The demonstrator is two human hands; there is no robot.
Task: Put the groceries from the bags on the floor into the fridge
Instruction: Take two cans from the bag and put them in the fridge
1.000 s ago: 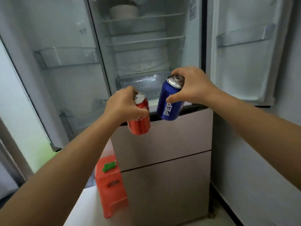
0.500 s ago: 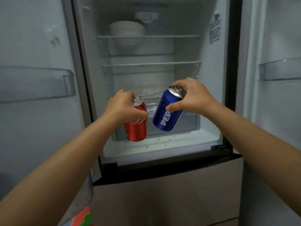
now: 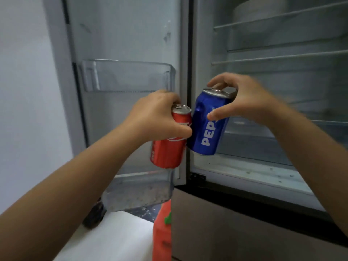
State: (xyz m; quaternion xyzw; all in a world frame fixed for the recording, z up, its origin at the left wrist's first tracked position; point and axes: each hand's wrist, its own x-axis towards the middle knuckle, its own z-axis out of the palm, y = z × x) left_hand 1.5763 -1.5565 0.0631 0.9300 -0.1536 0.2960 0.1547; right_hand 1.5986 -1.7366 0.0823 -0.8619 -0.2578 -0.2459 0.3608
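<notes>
My left hand (image 3: 156,117) grips a red soda can (image 3: 167,151) from above, in front of the open left fridge door (image 3: 122,34). Beside it, my right hand (image 3: 243,98) holds a blue Pepsi can (image 3: 207,129) by its top and side, tilted, at the front of the open fridge compartment (image 3: 244,174). The two cans touch each other. A clear upper door bin (image 3: 128,76) sits just above the red can, and a lower door bin (image 3: 139,193) lies beneath it.
Wire shelves (image 3: 282,57) cross the fridge interior, with a white bowl (image 3: 259,10) on the top one. A clear drawer (image 3: 250,146) stands behind the blue can. Below are closed beige drawers (image 3: 235,234), an orange stool (image 3: 162,234) and a dark object (image 3: 94,215) on the floor.
The view has swung left, so the left door fills the frame's middle. Both hands with their cans have moved toward that door, and the cans have come together.
</notes>
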